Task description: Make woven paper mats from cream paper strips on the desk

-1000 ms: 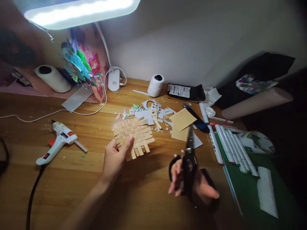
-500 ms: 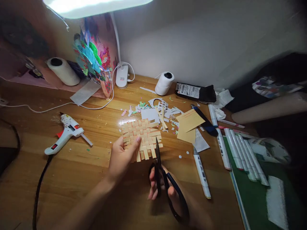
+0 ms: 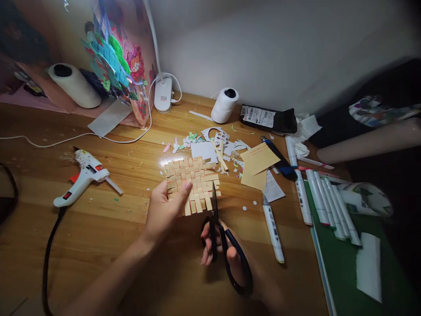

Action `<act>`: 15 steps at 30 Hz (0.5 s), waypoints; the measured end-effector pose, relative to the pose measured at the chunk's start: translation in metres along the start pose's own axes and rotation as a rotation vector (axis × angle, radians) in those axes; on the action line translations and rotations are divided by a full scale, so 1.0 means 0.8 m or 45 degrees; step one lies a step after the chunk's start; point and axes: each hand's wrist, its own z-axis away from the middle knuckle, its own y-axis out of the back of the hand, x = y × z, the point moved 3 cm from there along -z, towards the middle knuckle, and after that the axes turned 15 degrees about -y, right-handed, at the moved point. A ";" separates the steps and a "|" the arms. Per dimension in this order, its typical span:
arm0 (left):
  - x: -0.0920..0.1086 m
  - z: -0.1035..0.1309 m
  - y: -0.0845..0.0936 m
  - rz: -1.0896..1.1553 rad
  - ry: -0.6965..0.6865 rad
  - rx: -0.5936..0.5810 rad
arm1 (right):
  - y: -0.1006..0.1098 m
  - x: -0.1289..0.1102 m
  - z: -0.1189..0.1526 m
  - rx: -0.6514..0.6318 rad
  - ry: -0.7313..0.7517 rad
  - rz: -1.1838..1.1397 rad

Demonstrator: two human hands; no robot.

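The woven paper mat (image 3: pixel 192 175) is held over the tabletop (image 3: pixel 164 281), lower left side pinched in my left hand (image 3: pixel 164 213). My right hand (image 3: pixel 220 251) grips scissors (image 3: pixel 215 218), blades at the mat's ragged right edge. Tabletop separates mat from glue gun (image 3: pixel 80 184).

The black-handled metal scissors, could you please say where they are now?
In the head view, the scissors are below centre in the right hand, blades at the right side of the woven tan paper mat that the left hand holds.
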 end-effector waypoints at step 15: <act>-0.003 -0.003 0.000 -0.030 -0.008 0.001 | 0.005 0.022 -0.004 0.055 -0.125 -0.109</act>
